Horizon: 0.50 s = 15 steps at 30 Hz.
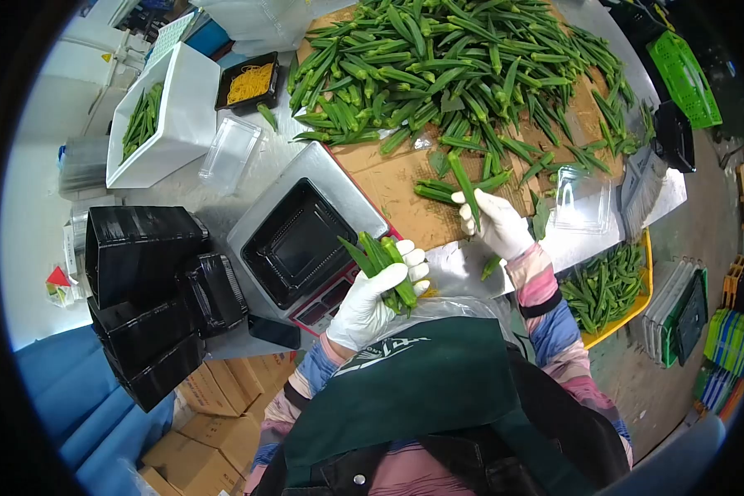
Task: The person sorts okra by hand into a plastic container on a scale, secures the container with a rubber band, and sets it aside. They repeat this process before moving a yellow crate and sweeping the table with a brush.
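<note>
White gloves cover both hands. My left hand (376, 289) is closed round a small bunch of okra (380, 263), just beside the front of a weighing scale (260, 217). On the scale's plate sits a black plastic tray (301, 244) with no okra in it. Between the fingers of my right hand (497, 225) is a single okra pod (464, 188), held upright over the cardboard (397, 178). A few loose pods (438, 191) lie right beside that hand. Beyond them spreads a large okra heap (454, 66).
Stacks of black trays (140, 256) and a phone (274, 332) stand at left. A white bin (181, 107) holds okra, near a black tray of yellow rubber bands (251, 83). Clear lids (233, 153) lie about. A yellow crate (648, 269) of okra is at lower right.
</note>
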{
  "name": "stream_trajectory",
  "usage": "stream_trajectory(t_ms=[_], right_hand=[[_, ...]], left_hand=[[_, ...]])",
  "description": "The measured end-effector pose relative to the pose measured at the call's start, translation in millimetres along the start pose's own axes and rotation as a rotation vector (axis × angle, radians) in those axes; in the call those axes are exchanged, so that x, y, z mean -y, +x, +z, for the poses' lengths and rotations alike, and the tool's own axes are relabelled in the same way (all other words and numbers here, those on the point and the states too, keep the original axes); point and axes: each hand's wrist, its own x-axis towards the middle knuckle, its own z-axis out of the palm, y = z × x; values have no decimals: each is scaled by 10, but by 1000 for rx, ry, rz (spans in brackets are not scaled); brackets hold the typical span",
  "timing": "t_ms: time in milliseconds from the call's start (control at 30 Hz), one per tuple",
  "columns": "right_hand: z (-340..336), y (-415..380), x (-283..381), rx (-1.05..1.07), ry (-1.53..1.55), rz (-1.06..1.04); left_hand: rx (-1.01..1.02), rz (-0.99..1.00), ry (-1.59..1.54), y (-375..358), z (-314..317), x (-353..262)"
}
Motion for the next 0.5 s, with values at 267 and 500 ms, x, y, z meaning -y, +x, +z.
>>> stream_trajectory(t_ms=[267,500], right_hand=[[782,-370,-344,-57,-941,-370],[801,-63,359,233,-777,165]], left_hand=[[-16,105,-5,46,57,88],[-86,116,44,50,12,50]])
